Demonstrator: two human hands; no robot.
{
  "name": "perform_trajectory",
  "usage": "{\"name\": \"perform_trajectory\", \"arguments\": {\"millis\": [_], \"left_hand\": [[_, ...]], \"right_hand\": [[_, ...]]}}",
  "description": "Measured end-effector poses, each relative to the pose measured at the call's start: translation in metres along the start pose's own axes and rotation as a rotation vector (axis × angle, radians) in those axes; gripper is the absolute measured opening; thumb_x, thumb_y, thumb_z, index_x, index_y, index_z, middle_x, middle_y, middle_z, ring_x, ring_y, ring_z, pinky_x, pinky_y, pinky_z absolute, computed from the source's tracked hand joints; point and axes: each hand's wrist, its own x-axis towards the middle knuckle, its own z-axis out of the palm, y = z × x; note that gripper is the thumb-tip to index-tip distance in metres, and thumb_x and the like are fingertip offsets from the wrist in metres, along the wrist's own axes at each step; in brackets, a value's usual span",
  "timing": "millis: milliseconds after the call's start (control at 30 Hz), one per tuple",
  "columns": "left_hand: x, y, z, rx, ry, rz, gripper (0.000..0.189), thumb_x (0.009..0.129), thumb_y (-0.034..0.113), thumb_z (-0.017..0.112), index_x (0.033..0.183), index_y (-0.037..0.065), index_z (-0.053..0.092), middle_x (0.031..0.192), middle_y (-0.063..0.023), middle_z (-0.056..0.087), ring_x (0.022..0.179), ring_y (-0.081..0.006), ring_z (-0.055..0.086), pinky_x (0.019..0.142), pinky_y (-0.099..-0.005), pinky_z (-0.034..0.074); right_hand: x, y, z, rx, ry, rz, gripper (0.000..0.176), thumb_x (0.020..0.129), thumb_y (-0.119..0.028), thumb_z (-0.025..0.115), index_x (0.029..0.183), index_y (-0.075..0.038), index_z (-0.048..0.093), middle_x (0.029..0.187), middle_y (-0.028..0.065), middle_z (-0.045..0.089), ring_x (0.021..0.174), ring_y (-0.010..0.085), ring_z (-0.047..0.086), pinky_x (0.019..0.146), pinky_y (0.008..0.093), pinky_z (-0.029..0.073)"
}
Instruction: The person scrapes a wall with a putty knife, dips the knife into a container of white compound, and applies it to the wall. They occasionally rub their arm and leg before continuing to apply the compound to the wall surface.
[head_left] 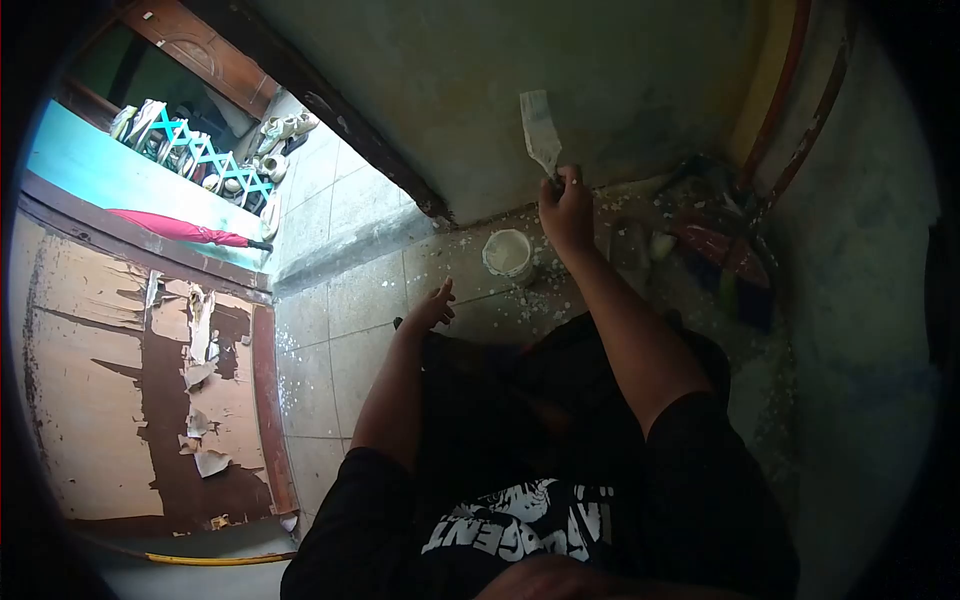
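My right hand (568,215) is wrapped around the dark handle of a putty knife (541,130). Its white-smeared blade points up, overlapping the greenish wall (440,90) in this view. Below and left of that hand, a small white tub (507,254) holding a pale paste stands on the tiled floor. Over by my left knee, my left hand (433,306) has its fingers stretched out and nothing in them.
White splatters dot the floor tiles (375,295). A peeling door (95,370) is at the left, with a shoe rack (205,155) beyond the doorway. Brooms (725,255) lean in the right corner beside pipes (815,100).
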Motion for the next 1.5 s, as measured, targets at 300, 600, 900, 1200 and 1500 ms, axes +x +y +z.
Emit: {"name": "perform_trajectory", "arguments": {"millis": [300, 600, 900, 1200, 1500], "left_hand": [[0.001, -0.004, 0.0, 0.003, 0.025, 0.019, 0.089, 0.092, 0.079, 0.025, 0.127, 0.004, 0.058, 0.095, -0.0149, 0.069, 0.08, -0.0222, 0.065, 0.064, -0.0369, 0.047], [-0.003, 0.001, 0.0, 0.007, 0.015, -0.002, 0.089, 0.092, 0.079, 0.025, 0.128, 0.004, 0.057, 0.097, -0.0146, 0.069, 0.08, -0.0224, 0.065, 0.066, -0.0379, 0.047], [-0.004, 0.002, 0.0, -0.003, 0.002, -0.001, 0.089, 0.092, 0.079, 0.025, 0.129, 0.004, 0.057, 0.096, -0.0156, 0.069, 0.08, -0.0224, 0.065, 0.068, -0.0388, 0.048], [-0.01, 0.005, 0.001, -0.011, 0.009, 0.02, 0.089, 0.093, 0.078, 0.026, 0.129, 0.003, 0.056, 0.095, -0.0159, 0.069, 0.078, -0.0222, 0.065, 0.069, -0.0394, 0.048], [-0.005, 0.004, 0.001, -0.003, 0.004, 0.026, 0.09, 0.092, 0.078, 0.025, 0.13, 0.002, 0.056, 0.1, -0.0187, 0.069, 0.078, -0.023, 0.066, 0.07, -0.0398, 0.049]], "right_hand": [[-0.005, 0.009, 0.014, 0.188, 0.031, 0.063, 0.019, 0.096, -0.017, 0.056, 0.099, 0.002, 0.06, 0.082, 0.0194, 0.065, 0.078, 0.0384, 0.065, 0.069, 0.0447, 0.049], [-0.007, -0.062, -0.005, 0.525, -0.254, 0.181, 0.026, 0.103, -0.026, 0.05, 0.094, -0.003, 0.06, 0.066, 0.0007, 0.055, 0.054, 0.0067, 0.05, 0.047, 0.0232, 0.038], [-0.006, 0.025, -0.01, 0.572, -0.258, 0.663, 0.019, 0.099, -0.021, 0.051, 0.092, -0.004, 0.053, 0.067, 0.0024, 0.052, 0.05, 0.008, 0.044, 0.04, 0.0241, 0.031], [-0.004, -0.001, -0.013, 0.692, -0.298, 0.915, 0.011, 0.094, -0.012, 0.047, 0.089, -0.003, 0.052, 0.072, 0.0053, 0.053, 0.053, 0.0103, 0.047, 0.04, 0.0259, 0.031], [0.027, -0.109, -0.054, 0.865, -0.378, 0.493, 0.015, 0.097, -0.015, 0.05, 0.097, -0.003, 0.058, 0.071, 0.0003, 0.052, 0.053, 0.006, 0.044, 0.043, 0.0222, 0.03]]}}
